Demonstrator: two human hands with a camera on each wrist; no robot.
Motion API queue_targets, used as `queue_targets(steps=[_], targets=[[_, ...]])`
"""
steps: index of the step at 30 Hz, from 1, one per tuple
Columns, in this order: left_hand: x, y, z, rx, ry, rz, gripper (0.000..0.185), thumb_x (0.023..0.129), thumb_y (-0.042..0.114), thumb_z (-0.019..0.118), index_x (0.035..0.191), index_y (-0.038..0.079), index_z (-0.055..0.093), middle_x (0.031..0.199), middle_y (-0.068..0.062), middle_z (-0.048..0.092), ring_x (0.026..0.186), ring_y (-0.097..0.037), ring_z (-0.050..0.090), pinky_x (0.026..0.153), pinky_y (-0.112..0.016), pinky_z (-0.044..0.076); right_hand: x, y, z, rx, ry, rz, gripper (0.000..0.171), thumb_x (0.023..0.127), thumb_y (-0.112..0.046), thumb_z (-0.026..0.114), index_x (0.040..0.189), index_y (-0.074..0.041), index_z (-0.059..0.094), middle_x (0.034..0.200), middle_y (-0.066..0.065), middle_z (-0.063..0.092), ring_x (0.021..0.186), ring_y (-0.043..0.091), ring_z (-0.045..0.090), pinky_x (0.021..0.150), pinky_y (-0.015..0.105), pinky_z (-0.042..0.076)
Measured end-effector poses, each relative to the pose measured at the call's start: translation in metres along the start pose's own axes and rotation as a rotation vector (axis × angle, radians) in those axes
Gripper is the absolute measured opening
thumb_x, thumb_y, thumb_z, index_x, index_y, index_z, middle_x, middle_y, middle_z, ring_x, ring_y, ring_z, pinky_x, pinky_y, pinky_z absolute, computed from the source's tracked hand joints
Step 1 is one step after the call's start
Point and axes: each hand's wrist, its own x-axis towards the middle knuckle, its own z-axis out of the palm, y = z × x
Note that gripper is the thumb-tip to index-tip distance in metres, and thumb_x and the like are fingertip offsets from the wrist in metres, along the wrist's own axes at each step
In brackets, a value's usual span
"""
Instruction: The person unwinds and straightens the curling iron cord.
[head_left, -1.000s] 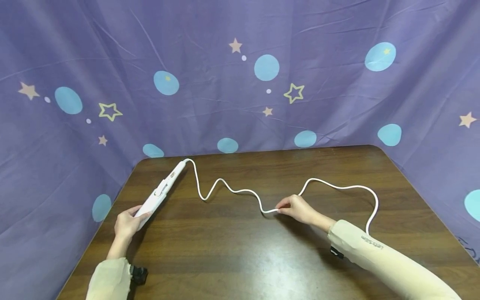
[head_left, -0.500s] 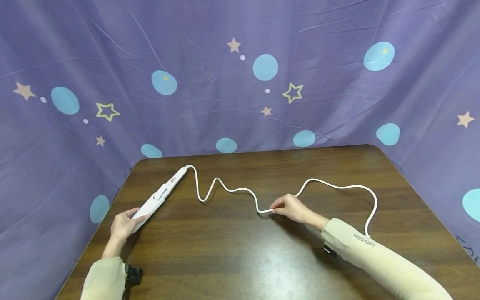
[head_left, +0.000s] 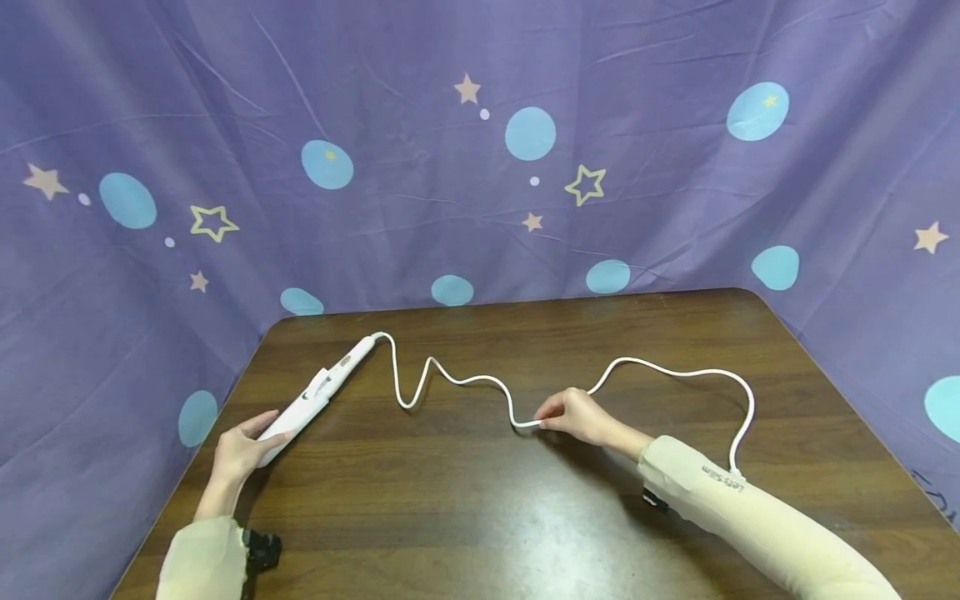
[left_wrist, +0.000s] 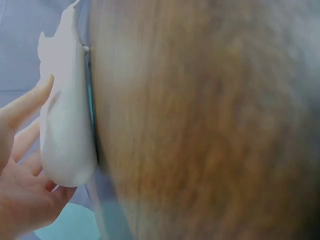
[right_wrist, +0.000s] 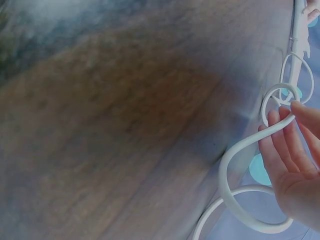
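A dark brown wooden tabletop (head_left: 480, 508) with rounded far corners fills the lower half of the head view. A slim white hair straightener (head_left: 318, 392) lies on it at centre left, slanting from the lower left up toward the far edge. From its far tip a white cord (head_left: 465, 381) snakes across the wood toward the right of the frame in loose bends, makes a wide arch at right of centre, then drops down toward the lower right. A pale sheen shows on the bare wood at bottom centre.
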Motion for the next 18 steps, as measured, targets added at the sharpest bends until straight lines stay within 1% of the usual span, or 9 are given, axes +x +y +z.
queue_targets(steps=[2,5,7,9,10,13,16,18], targets=[[-0.002,0.005,0.000,0.017,0.051,0.050,0.057,0.076,0.023,0.070,0.120,-0.006,0.050,0.119,-0.024,0.049,0.115,-0.037,0.042,0.087,-0.037,0.036,0.000,0.000,0.000,0.007,-0.006,0.007,0.007,0.075,-0.005,0.066,0.080,-0.004,0.070,0.073,0.000,0.067,0.063,-0.002,0.052,0.059,0.018,0.042],[-0.007,0.017,0.005,0.024,0.190,0.155,0.045,0.076,0.019,0.070,0.112,-0.004,0.057,0.112,-0.024,0.055,0.109,-0.040,0.046,0.087,-0.045,0.034,-0.002,0.000,-0.003,0.011,-0.019,0.009,0.008,0.075,-0.005,0.065,0.082,-0.003,0.069,0.075,0.001,0.067,0.066,0.000,0.055,0.062,0.019,0.044],[-0.009,0.029,0.011,0.018,0.270,0.218,0.037,0.075,0.015,0.069,0.107,-0.002,0.061,0.108,-0.023,0.058,0.106,-0.040,0.049,0.086,-0.045,0.035,-0.003,-0.003,-0.007,0.018,-0.026,0.008,0.011,0.076,-0.005,0.064,0.085,-0.001,0.069,0.079,0.003,0.068,0.071,0.004,0.058,0.065,0.020,0.045],[-0.012,0.042,0.018,-0.013,0.303,0.275,0.032,0.075,0.011,0.069,0.104,-0.002,0.063,0.106,-0.022,0.060,0.103,-0.039,0.051,0.085,-0.044,0.036,-0.003,-0.005,-0.013,0.033,-0.026,-0.003,0.014,0.076,-0.005,0.064,0.088,0.001,0.068,0.083,0.007,0.068,0.077,0.008,0.061,0.069,0.021,0.046],[-0.014,0.050,0.022,-0.026,0.304,0.305,0.031,0.075,0.010,0.069,0.103,-0.002,0.064,0.106,-0.021,0.060,0.102,-0.038,0.053,0.084,-0.044,0.037,-0.004,-0.007,-0.017,0.040,-0.023,-0.007,0.015,0.076,-0.005,0.063,0.089,0.002,0.067,0.085,0.009,0.068,0.079,0.010,0.062,0.070,0.021,0.047],[-0.017,0.072,0.034,-0.053,0.278,0.403,0.031,0.074,0.009,0.070,0.102,-0.001,0.064,0.104,-0.019,0.062,0.097,-0.033,0.056,0.081,-0.039,0.040,-0.006,-0.011,-0.033,0.079,-0.008,-0.009,0.017,0.077,-0.005,0.063,0.092,0.004,0.066,0.088,0.013,0.067,0.081,0.015,0.062,0.072,0.024,0.047],[-0.020,0.094,0.049,-0.077,0.228,0.518,0.031,0.073,0.008,0.070,0.102,0.000,0.065,0.102,-0.015,0.064,0.092,-0.028,0.058,0.078,-0.034,0.041,-0.010,-0.009,-0.051,0.082,0.023,0.004,0.017,0.078,-0.004,0.063,0.093,0.004,0.065,0.088,0.015,0.066,0.080,0.016,0.062,0.072,0.026,0.048],[-0.022,0.109,0.059,-0.102,0.175,0.576,0.032,0.073,0.009,0.070,0.104,0.001,0.064,0.100,-0.013,0.065,0.091,-0.026,0.058,0.078,-0.032,0.041,-0.015,-0.005,-0.063,0.079,0.046,0.026,0.017,0.078,-0.003,0.063,0.093,0.004,0.065,0.089,0.016,0.066,0.080,0.016,0.062,0.072,0.026,0.048]])
